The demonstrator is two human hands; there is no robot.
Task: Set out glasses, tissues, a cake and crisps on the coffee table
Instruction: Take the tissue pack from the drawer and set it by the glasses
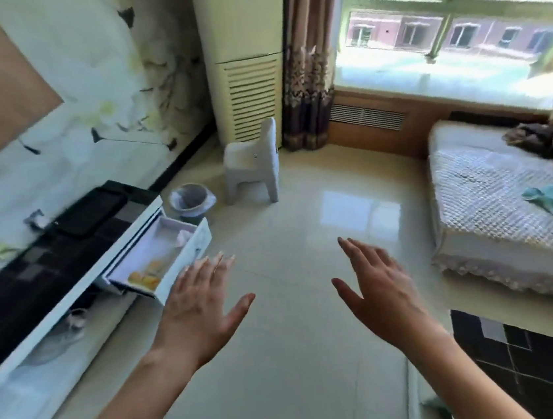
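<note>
Both my hands are held out over the tiled floor, palms down, fingers spread, holding nothing. My left hand [200,307] hovers just right of an open white drawer [183,254] that sticks out of the long TV cabinet [70,291]. Inside the drawer lie orange-yellow packets [145,276] and a pale pink item [183,236]; I cannot tell what they are. My right hand [381,290] is over bare floor, apart from everything. A black patterned surface [533,362] at the lower right may be the coffee table.
A small white child's chair [252,163] and a grey bin [190,202] stand beyond the drawer. A tall air conditioner [244,58] fills the corner beside a curtain. A sofa with a quilted cover [495,205] lies on the right, under the window.
</note>
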